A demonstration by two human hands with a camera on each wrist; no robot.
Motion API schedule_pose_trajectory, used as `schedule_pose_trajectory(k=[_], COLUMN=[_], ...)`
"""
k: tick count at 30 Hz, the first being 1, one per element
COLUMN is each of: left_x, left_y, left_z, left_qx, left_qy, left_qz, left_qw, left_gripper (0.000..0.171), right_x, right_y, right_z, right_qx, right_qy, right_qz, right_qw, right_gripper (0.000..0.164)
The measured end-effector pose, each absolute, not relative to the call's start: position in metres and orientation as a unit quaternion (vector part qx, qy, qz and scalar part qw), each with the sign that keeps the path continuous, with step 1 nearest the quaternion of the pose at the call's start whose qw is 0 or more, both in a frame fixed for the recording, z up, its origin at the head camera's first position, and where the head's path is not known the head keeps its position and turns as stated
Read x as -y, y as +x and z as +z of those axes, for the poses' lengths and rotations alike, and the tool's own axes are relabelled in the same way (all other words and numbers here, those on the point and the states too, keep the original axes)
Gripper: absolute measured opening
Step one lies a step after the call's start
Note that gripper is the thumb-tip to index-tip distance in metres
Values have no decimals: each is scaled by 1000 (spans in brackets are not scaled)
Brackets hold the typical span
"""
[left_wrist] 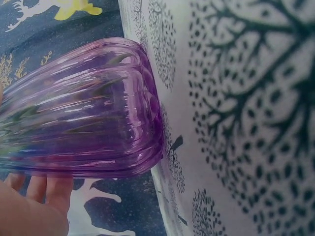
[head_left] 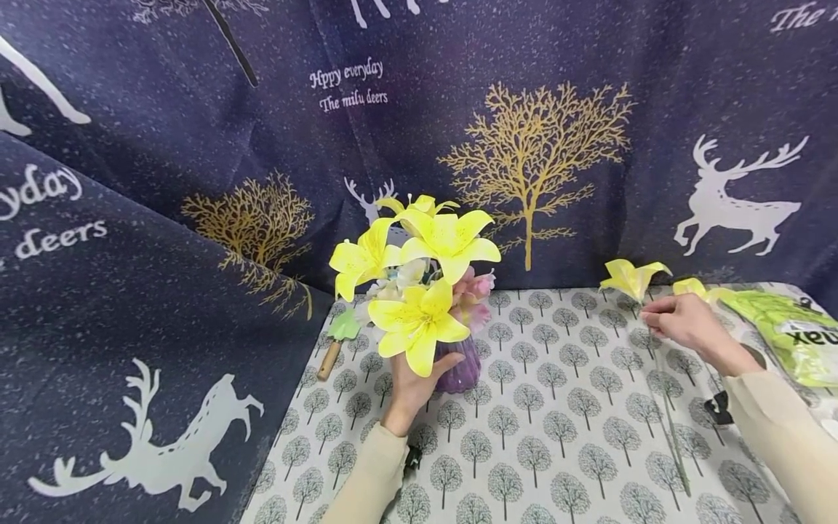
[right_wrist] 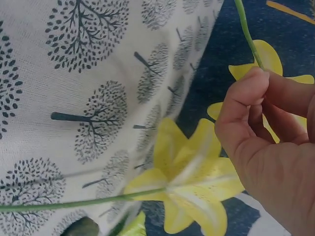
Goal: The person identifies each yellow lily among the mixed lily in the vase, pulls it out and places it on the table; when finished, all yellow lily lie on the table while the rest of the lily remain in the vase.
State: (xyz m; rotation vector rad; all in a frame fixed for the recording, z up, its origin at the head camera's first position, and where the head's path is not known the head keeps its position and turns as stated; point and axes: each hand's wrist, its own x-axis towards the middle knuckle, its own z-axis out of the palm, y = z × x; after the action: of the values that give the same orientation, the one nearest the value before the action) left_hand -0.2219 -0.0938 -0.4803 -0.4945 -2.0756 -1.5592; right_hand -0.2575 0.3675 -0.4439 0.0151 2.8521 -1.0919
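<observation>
On the left half of the table (head_left: 524, 437), which is covered by a white cloth with dark printed trees, stands a purple ribbed vase (head_left: 466, 367), upright. It carries several open yellow lilies (head_left: 422, 320), together with pink blossoms (head_left: 474, 291) and some pale ones. The left hand (head_left: 415, 386) holds the vase from its side, below the flowers; the thumb lies against the front of it, and in the left wrist view the fingertips touch the opposite side of the ribbed wall. Green stems are visible inside, through the clear purple wall.

At the right side of the table, the right hand (head_left: 690, 327) pinches the green stem (right_wrist: 246, 27) of a single yellow lily (head_left: 631, 280) between thumb and forefinger, just below the bloom. Near this hand is a second single lily (right_wrist: 189, 187), also with a long stem. Farther right there is a bright green bag (head_left: 792, 335). To the left of the vase lies a small tool (head_left: 331, 356) with green blade and wooden handle. Behind everything hangs a dark blue cloth (head_left: 164, 291), printed with white deer and golden trees.
</observation>
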Motion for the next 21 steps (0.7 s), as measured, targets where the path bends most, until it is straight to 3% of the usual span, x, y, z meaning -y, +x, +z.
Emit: schedule_pose_trajectory(k=[7, 21], left_x=[90, 89], left_y=[-209, -208], left_z=[-460, -459], left_qx=[750, 737], left_qy=[-197, -185], left_qz=[-580, -607], left_qw=[251, 231], left_gripper=[102, 96], right_x=[-371, -379], right_y=[-260, -256], right_z=[-459, -479], right_qx=[-929, -915], right_qy=[8, 21], right_qz=[-358, -390], right_qw=[96, 98], right_gripper=[40, 49])
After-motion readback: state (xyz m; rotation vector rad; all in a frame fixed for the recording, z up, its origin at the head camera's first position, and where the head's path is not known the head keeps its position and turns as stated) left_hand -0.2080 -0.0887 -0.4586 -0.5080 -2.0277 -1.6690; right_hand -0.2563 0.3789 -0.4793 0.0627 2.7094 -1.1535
